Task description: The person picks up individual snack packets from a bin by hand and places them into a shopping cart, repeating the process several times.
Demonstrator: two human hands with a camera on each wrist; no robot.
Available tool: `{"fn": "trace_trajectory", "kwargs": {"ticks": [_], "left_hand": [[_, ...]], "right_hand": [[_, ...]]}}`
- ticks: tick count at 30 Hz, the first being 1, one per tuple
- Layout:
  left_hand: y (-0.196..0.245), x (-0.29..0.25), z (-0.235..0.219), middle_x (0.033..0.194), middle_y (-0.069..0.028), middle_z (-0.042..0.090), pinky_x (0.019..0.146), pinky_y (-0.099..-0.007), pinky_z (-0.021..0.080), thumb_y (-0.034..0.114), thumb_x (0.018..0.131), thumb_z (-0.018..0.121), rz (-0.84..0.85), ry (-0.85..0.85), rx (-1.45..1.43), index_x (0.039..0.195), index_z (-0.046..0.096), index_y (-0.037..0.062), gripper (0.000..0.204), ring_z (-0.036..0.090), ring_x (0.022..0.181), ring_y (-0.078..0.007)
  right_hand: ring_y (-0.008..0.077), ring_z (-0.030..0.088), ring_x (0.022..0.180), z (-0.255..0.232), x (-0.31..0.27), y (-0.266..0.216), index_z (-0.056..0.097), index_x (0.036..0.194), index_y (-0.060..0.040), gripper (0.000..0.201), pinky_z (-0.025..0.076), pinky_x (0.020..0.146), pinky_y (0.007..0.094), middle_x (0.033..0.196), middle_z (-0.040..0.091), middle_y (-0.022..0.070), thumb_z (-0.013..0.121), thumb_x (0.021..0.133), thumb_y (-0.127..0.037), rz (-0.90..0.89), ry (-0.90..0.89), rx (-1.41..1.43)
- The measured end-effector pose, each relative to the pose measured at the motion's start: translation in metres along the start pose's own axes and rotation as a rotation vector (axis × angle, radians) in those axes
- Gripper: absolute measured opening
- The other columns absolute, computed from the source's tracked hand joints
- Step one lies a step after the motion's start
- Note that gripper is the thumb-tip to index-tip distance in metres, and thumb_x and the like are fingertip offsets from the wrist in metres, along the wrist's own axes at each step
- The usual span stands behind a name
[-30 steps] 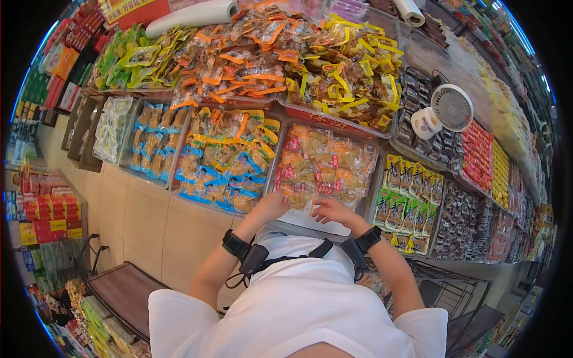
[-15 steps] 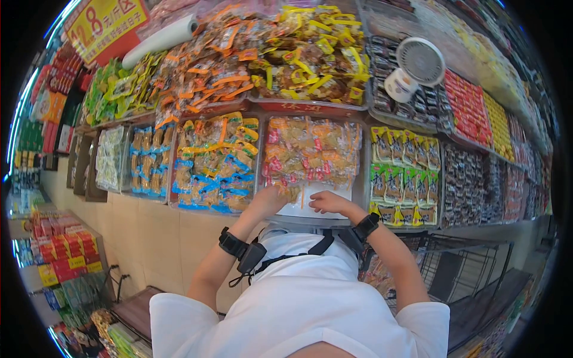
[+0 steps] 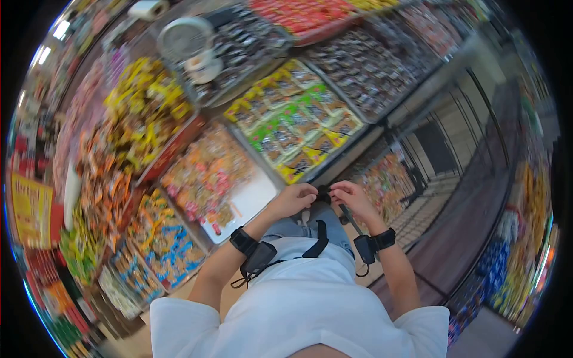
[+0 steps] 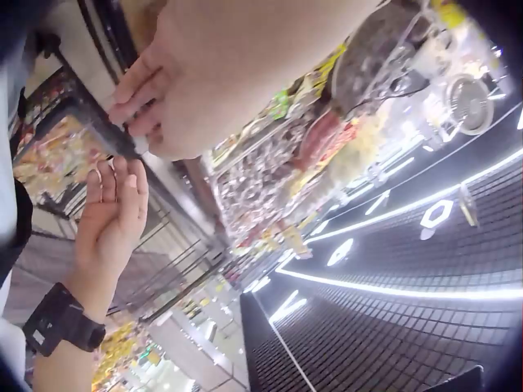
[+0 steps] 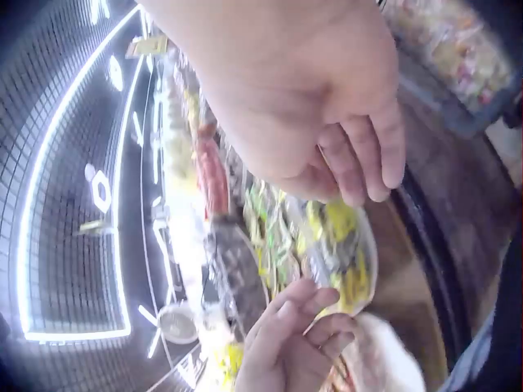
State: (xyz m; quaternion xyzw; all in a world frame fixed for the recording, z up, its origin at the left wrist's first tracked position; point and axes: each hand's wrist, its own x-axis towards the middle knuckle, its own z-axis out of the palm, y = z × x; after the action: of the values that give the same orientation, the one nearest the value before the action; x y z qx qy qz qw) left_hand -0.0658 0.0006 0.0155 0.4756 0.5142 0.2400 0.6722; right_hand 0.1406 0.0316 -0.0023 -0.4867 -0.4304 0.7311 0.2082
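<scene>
In the head view my left hand (image 3: 294,200) and right hand (image 3: 353,200) are side by side in front of my waist, over the near edge of the display. A small dark part (image 3: 323,193) shows between their fingertips. The left wrist view shows the right hand (image 4: 114,212) palm up, its fingers loosely bent around nothing. My left hand (image 4: 176,106) has relaxed, slightly bent fingers there. From the right wrist, both hands hang apart with no package between them. Left of the left hand lies a tray of orange-and-red snack packets (image 3: 206,173), its white bottom (image 3: 253,200) partly bare.
A wire shopping cart (image 3: 447,155) with packets in it stands to the right. Yellow and green snack packets (image 3: 292,119) fill the tray ahead. A white fan (image 3: 185,39) stands on dark packets. Dark brown boards (image 3: 471,238) run along the right.
The view has swung right, so the trays slide left and the cart comes ahead. Both hands have left the orange-and-red packet tray and now are over the edge near the cart.
</scene>
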Motion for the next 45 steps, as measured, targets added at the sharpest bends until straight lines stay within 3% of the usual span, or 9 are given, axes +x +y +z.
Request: {"fn": "trace_trajectory", "kwargs": {"ticks": [7,15,17,18,23,28,32,39,45], "left_hand": [[-0.032,0.085,0.086,0.068,-0.0069,0.057,0.056,-0.0244,0.043,0.016,0.074,0.051,-0.057,-0.324,0.074,0.087,0.055,-0.0007,0.022,0.054,0.062,-0.0111],[-0.077,0.138,0.152,0.073,-0.0074,0.057,0.059,-0.0243,0.043,0.015,0.073,0.053,-0.176,-0.34,0.256,0.089,0.054,-0.002,0.023,0.054,0.065,-0.0125],[-0.088,0.149,0.161,0.084,-0.015,0.058,0.069,-0.031,0.043,0.02,0.069,0.053,-0.227,-0.258,0.343,0.092,0.055,-0.0001,0.03,0.056,0.08,-0.0241],[-0.092,0.154,0.164,0.084,-0.015,0.058,0.069,-0.031,0.043,0.02,0.069,0.053,-0.243,-0.261,0.342,0.092,0.055,-0.0001,0.03,0.056,0.08,-0.0241],[-0.095,0.187,0.179,0.093,-0.0181,0.055,0.075,-0.0312,0.04,0.02,0.069,0.052,-0.462,-0.175,0.284,0.096,0.052,-0.0023,0.034,0.053,0.089,-0.0258],[-0.135,0.214,0.197,0.089,-0.0154,0.056,0.072,-0.0292,0.041,0.017,0.07,0.051,-0.445,-0.099,0.179,0.095,0.052,-0.0022,0.032,0.053,0.085,-0.0224],[-0.162,0.23,0.211,0.08,-0.0118,0.057,0.067,-0.0283,0.041,0.015,0.07,0.05,-0.457,-0.079,0.087,0.091,0.053,-0.0015,0.026,0.054,0.075,-0.0191],[-0.173,0.232,0.209,0.069,-0.0099,0.057,0.061,-0.0288,0.041,0.017,0.071,0.048,-0.46,-0.148,0.068,0.082,0.053,-0.0009,0.022,0.054,0.066,-0.0187],[-0.168,0.231,0.214,0.066,-0.0102,0.055,0.059,-0.0281,0.04,0.025,0.075,0.045,-0.502,-0.031,0.015,0.078,0.052,-0.0002,0.026,0.054,0.064,-0.0191]], "right_hand": [[0.0112,0.053,0.071,-0.086,-0.073,0.079,0.048,0.099,-0.0017,0.024,0.044,0.061,0.0224,0.084,0.054,0.0042,0.047,0.076,-0.009,0.269,0.436,0.164],[0.0127,0.052,0.069,-0.13,-0.085,0.146,0.047,0.103,-0.0011,0.031,0.042,0.057,0.0231,0.084,0.051,0.0062,0.047,0.072,-0.005,0.388,0.504,0.353],[0.0124,0.051,0.07,-0.139,-0.079,0.155,0.047,0.105,-0.0016,0.035,0.041,0.057,0.0231,0.087,0.05,0.0067,0.049,0.071,-0.007,0.398,0.514,0.358],[0.0131,0.05,0.074,-0.146,-0.074,0.16,0.042,0.11,-0.0002,0.039,0.043,0.061,0.024,0.102,0.047,0.0069,0.049,0.072,-0.006,0.433,0.483,0.28],[0.0138,0.049,0.083,-0.178,-0.043,0.18,0.044,0.11,-0.0036,0.04,0.043,0.065,0.0243,0.099,0.049,0.0063,0.052,0.071,-0.009,0.503,0.416,0.15],[0.0323,0.044,0.099,-0.211,-0.001,0.212,0.051,0.104,-0.0058,0.035,0.036,0.083,0.0357,0.109,0.041,0.0207,0.051,0.068,-0.005,0.168,0.381,-0.51],[0.0354,0.031,0.112,-0.236,0.031,0.234,0.053,0.101,-0.0062,0.032,0.03,0.09,0.0356,0.115,0.037,0.022,0.051,0.068,-0.005,0.187,0.523,-0.434],[0.0226,0.05,0.078,-0.259,0.063,0.273,0.059,0.083,-0.004,0.016,0.04,0.068,0.0295,0.091,0.053,0.0132,0.052,0.069,-0.004,0.016,0.44,-0.565],[0.0202,0.051,0.067,-0.237,0.043,0.209,0.059,0.073,-0.0025,0.01,0.04,0.059,0.028,0.077,0.056,0.0087,0.051,0.069,0.0,0.081,0.596,-0.44]]}}
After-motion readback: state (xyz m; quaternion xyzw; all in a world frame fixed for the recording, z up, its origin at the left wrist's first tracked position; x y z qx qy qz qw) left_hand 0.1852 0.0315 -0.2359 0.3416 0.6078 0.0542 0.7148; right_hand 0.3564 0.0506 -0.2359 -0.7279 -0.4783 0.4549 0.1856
